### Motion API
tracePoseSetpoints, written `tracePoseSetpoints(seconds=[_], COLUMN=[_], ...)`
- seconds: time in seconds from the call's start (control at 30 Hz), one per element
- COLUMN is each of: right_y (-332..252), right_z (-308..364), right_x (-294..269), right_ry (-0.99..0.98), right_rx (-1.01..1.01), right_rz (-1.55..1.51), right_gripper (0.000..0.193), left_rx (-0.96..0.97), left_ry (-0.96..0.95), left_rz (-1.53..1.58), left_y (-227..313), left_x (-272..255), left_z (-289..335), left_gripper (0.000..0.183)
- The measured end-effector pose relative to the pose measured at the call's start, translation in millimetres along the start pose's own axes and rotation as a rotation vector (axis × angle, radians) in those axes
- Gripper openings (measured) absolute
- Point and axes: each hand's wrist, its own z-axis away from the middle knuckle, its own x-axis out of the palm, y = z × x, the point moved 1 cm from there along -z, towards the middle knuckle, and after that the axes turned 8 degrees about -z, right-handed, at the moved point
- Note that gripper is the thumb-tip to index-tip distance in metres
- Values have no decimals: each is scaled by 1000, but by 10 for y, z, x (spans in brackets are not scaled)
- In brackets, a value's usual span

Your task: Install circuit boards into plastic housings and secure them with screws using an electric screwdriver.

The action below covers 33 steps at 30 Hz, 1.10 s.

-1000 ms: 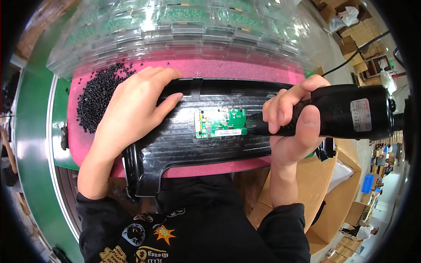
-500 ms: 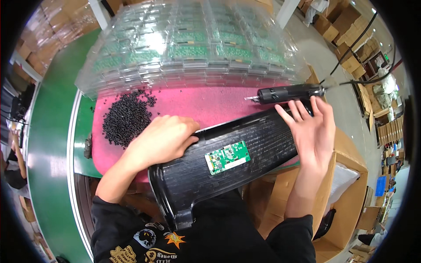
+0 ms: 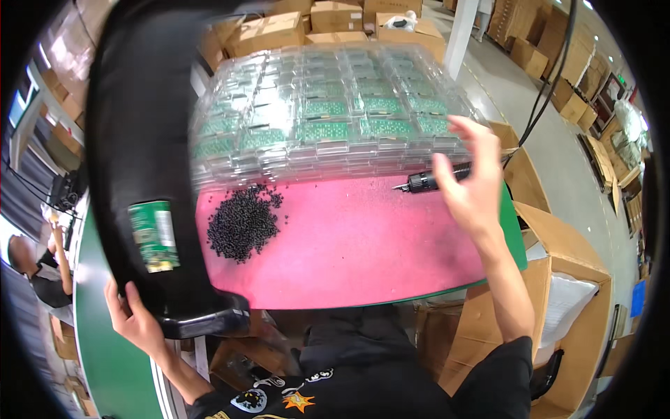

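A long black plastic housing (image 3: 143, 119) stands tilted up at the left, its far end reaching the top of the view. My left hand (image 3: 136, 321) grips its lower edge, fingers closed on it. A green circuit board (image 3: 145, 234) sits on the housing's face. Over the right side of the pink mat, my right hand (image 3: 471, 185) is open, thumb and fingers apart and a little blurred. Behind it lies a black electric screwdriver (image 3: 422, 183), partly hidden by the hand; whether they touch I cannot tell. A heap of small black screws (image 3: 243, 225) lies left on the mat.
Stacked clear plastic trays (image 3: 307, 150) holding green boards fill the back of the pink mat (image 3: 370, 258). An open cardboard box (image 3: 576, 321) with white foam wrap stands at the right. A green surface (image 3: 112, 356) runs along the left, where another person (image 3: 49, 279) works.
The housing has left the mat, swung to the left and turned upright in my left hand. My right hand has let go of it and is raised near the screwdriver.
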Motion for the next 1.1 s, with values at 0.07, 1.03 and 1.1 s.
tracePoseSetpoints(seconds=[0.07,1.03,1.1], right_y=[423,-1211,-1388], right_z=[-35,-1370,-969], right_x=[196,-1385,-1852], right_ry=[-194,441,448], right_rx=[-38,-655,-531], right_rz=[128,534,580], right_gripper=[64,27,32], left_rx=[-408,-142,48], left_ry=[-221,73,151], left_rz=[667,580,603], left_y=[-278,-1188,-280], left_x=[-23,491,472], left_z=[-41,-514,-343], left_gripper=[43,54,27])
